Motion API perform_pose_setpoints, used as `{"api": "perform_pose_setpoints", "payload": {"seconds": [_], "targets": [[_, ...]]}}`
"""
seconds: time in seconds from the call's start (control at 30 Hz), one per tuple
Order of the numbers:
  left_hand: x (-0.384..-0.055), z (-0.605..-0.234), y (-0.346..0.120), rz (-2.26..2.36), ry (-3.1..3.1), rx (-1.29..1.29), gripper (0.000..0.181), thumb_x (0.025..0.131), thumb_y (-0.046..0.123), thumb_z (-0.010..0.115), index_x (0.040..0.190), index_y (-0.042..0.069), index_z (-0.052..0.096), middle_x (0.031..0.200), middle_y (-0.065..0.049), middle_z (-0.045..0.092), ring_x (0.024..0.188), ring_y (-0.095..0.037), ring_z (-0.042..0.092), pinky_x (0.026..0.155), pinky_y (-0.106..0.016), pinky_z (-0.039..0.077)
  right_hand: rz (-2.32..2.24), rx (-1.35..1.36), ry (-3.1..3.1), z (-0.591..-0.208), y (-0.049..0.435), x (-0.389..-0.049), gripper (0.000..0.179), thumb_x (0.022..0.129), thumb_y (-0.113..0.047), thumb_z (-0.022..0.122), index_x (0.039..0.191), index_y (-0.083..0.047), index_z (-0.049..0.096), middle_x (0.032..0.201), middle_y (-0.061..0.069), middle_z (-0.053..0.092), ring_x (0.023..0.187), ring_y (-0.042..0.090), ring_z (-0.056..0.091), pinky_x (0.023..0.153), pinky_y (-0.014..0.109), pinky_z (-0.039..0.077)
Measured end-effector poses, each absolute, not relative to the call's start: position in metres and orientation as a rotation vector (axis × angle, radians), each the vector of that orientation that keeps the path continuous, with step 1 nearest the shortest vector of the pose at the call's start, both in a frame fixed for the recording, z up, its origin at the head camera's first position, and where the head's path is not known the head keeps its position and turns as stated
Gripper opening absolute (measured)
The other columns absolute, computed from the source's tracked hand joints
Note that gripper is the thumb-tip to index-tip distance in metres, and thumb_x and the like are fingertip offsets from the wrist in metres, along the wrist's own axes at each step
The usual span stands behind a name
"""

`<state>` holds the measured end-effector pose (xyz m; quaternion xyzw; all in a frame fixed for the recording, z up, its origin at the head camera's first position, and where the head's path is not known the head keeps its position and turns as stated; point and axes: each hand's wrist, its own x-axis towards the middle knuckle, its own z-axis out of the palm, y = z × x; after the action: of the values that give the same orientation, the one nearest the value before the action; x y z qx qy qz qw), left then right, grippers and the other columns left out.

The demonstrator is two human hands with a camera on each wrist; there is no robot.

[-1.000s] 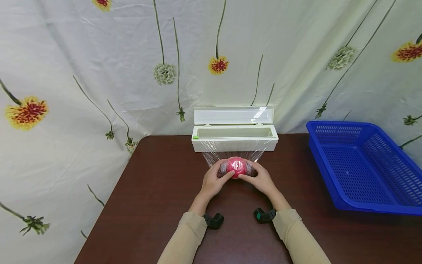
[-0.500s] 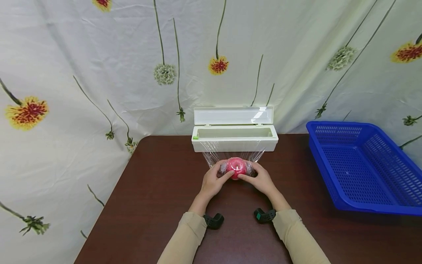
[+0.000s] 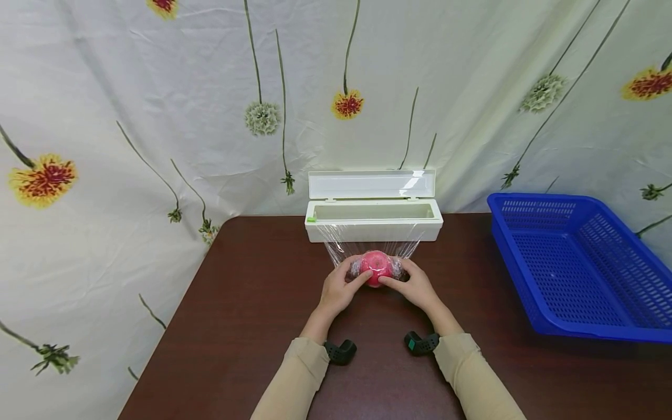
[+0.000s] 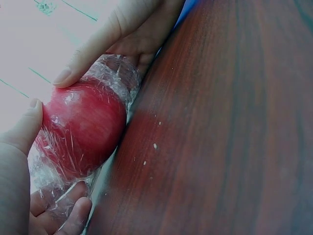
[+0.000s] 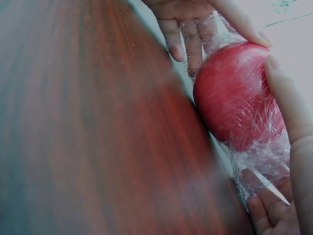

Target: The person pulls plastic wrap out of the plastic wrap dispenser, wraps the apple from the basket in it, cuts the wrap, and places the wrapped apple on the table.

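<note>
A round red apple (image 3: 375,265), wrapped in clear cling film (image 4: 115,73), sits between both hands at the middle of the table in the head view. The left hand (image 3: 336,291) grips its left side and the right hand (image 3: 422,289) its right side. Both thumbs press on the apple's near side, tips close together. In both wrist views, fingers lie behind bunched, crinkled film at the apple's sides. From the apple, the film stretches taut to the front of a white cling film dispenser (image 3: 315,234), whose lid (image 3: 346,184) is raised.
A blue plastic basket (image 3: 546,324) stands at the right of the dark brown table (image 3: 236,326). Behind the table hangs a white curtain (image 3: 210,87) with printed flowers. A few pale specks (image 4: 155,146) lie on the wood in the left wrist view.
The apple has turned slightly in the hands: its dimpled end now shows, where a bright glare was before. The hands, dispenser and basket have hardly moved.
</note>
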<state>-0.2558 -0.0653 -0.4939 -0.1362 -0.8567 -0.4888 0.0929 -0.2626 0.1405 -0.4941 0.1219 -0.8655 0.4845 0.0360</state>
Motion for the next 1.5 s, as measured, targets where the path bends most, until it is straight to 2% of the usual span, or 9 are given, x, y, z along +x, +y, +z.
{"api": "perform_pose_setpoints", "payload": {"seconds": [0.43,0.93,1.5], "targets": [[-0.2564,-0.4935,-0.0643,-1.451,-2.566,-0.364,0.051,0.086,0.053,0.059,0.127,0.022,0.056,0.124,-0.004,0.059,0.109,-0.022,0.055,0.092,-0.045,0.045,1.491,0.385,-2.652,-0.4928,0.1393,-0.2631,0.056,0.081,-0.038,0.073,0.127,-0.01,0.057,0.124,0.011,0.056,0.113,0.027,0.052,0.097,0.048,0.041],[-0.259,-0.4943,-0.0639,-1.452,-2.575,-0.323,0.051,0.087,0.052,0.058,0.127,0.02,0.058,0.122,-0.004,0.061,0.107,-0.023,0.057,0.092,-0.046,0.045,1.411,0.39,-2.631,-0.4957,0.1369,-0.2654,0.044,0.084,-0.035,0.07,0.119,-0.009,0.062,0.113,0.01,0.059,0.105,0.025,0.055,0.093,0.046,0.044],[-0.2607,-0.4922,-0.0612,-1.506,-2.606,-0.243,0.053,0.088,0.053,0.057,0.127,0.019,0.058,0.12,-0.005,0.062,0.105,-0.022,0.057,0.09,-0.046,0.045,1.363,0.4,-2.661,-0.4962,0.1366,-0.2695,0.048,0.086,-0.04,0.065,0.122,-0.008,0.061,0.119,0.012,0.059,0.111,0.027,0.054,0.095,0.047,0.043]]}}
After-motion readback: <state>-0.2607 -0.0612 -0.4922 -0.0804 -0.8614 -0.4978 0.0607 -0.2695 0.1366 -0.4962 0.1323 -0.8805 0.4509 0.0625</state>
